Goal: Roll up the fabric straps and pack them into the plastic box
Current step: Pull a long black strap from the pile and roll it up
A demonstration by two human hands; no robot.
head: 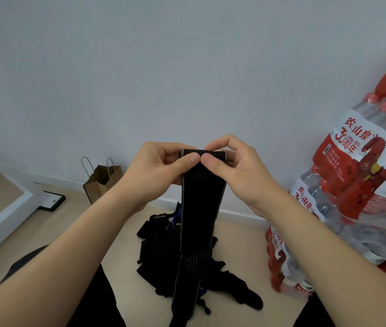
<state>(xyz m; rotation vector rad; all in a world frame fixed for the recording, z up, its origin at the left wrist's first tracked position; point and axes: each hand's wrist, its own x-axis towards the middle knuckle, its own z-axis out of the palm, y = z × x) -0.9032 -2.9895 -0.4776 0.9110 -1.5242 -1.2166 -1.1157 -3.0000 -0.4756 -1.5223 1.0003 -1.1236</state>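
Two hands pinching black strap (200,204), rolled top

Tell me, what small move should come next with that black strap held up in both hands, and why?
Probably one more turn of the roll. The left hand and right hand pinch only a small roll at the top of the strap, while most of its length hangs loose down to the pile on the floor.
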